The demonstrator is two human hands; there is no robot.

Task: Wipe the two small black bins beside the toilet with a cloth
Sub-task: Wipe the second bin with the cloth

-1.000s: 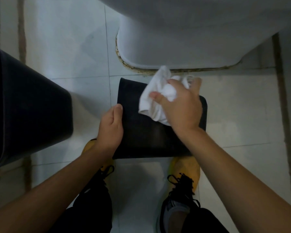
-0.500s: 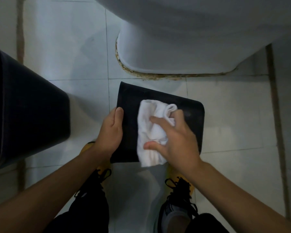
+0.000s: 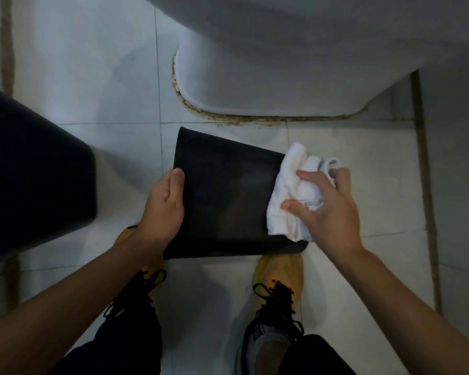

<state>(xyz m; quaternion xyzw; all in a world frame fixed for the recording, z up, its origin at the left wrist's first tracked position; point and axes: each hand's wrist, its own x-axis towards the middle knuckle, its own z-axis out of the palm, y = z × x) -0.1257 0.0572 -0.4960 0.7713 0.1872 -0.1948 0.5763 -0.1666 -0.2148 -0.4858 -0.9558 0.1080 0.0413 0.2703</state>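
A small black bin is held above the floor in front of the toilet, one flat side facing up. My left hand grips its left edge, thumb on top. My right hand holds a bunched white cloth and presses it on the bin's right edge. A second black bin stands at the left, partly cut off by the frame.
The white toilet base fills the upper right, with a stained seam at the floor. White floor tiles lie all around. My two feet in yellow shoes with black laces stand under the held bin.
My right hand has swept the cloth from the bin's far edge toward me over its middle, then out to its right edge. The left hand keeps its grip.
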